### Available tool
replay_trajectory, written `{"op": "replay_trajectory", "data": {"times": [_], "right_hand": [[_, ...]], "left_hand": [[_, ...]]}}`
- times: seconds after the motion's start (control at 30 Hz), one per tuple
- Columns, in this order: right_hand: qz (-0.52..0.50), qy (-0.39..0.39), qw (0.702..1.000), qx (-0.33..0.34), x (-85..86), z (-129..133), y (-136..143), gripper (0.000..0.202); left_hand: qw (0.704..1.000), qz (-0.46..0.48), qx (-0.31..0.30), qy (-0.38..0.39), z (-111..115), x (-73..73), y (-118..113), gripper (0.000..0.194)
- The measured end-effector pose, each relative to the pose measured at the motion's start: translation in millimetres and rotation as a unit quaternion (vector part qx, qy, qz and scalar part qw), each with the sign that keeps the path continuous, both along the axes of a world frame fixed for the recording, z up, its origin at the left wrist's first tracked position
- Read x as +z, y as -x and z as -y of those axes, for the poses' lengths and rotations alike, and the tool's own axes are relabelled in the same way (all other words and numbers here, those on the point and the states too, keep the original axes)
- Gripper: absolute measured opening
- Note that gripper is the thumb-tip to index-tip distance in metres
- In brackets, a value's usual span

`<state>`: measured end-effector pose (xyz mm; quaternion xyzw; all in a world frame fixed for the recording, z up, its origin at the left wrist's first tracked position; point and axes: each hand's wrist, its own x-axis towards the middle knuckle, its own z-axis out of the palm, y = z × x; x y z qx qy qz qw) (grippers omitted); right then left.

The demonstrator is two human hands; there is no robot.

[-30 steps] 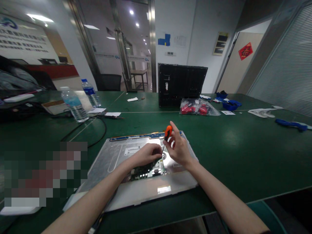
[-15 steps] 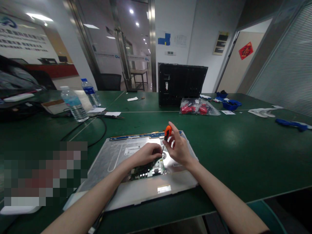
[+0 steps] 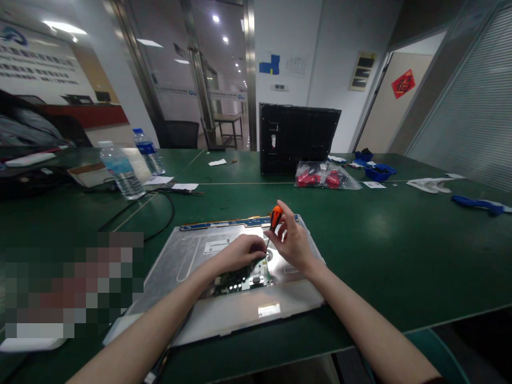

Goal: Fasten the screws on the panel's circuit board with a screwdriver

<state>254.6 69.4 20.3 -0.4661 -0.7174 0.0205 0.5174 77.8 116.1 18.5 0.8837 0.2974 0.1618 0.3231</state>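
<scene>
A silver metal panel [image 3: 236, 312] lies flat on the green table, with a blue strip board [image 3: 224, 224] along its far edge. On the panel is a green circuit board [image 3: 244, 280], partly covered by my left arm. My right hand [image 3: 294, 242] grips an orange and black screwdriver [image 3: 276, 216], upright and slightly tilted, its tip down at the board's upper right corner. My left hand [image 3: 246, 250] is closed beside the tip, thumb and fingers together near the shaft; what they hold, if anything, is hidden.
Farther back stand a black monitor frame [image 3: 298, 138], a bag of red parts [image 3: 328, 177] and two water bottles [image 3: 124, 173], [image 3: 149, 154]. A black cable [image 3: 173, 213] curves left of the panel. Blue and white gloves [image 3: 478, 204] lie at the right.
The screwdriver handle has turned slightly in my right hand, and the right fingers have shifted a little. The left hand and the panel look unmoved.
</scene>
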Motion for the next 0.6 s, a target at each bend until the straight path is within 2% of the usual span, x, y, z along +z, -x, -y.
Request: {"op": "replay_trajectory", "data": {"times": [0.23,0.6], "right_hand": [[-0.001,0.006,1.0,0.026,1.9,2.7,0.4,0.077],[0.01,0.004,1.0,0.015,-1.1,0.5,-0.2,0.08]], "left_hand": [[1.0,0.002,-0.001,0.003,-1.8,-0.4,-1.3,0.007],[1.0,0.0,0.009,0.003,0.2,3.7,-1.3,0.006]]}}
